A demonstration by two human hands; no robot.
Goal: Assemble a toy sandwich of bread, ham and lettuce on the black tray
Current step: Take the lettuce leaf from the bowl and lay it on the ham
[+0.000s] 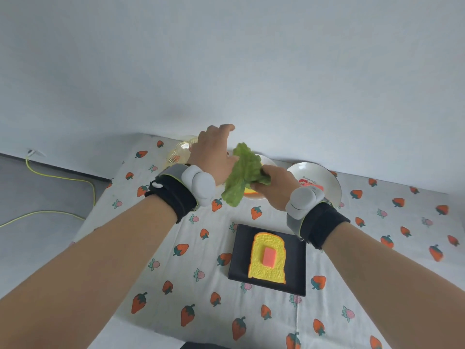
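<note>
A black square tray (237, 268) lies on the strawberry-print cloth in front of me. On it rests a yellow slice of toy bread (276, 268) with a small pink piece of ham (268, 257) on top. Above the far end of the table, both hands hold a crinkled green lettuce leaf (242, 172) in the air. My left hand (214, 152) grips its left edge, and my right hand (275, 185) pinches its right side. The leaf hangs over a white plate behind it.
A white plate (324, 177) with a red print stands at the back right. A clear ribbed glass bowl (180, 151) sits at the back left. Another white plate (266, 161) with something yellow-orange on it is mostly hidden behind the lettuce. A yellow cable (63, 177) runs on the floor at left.
</note>
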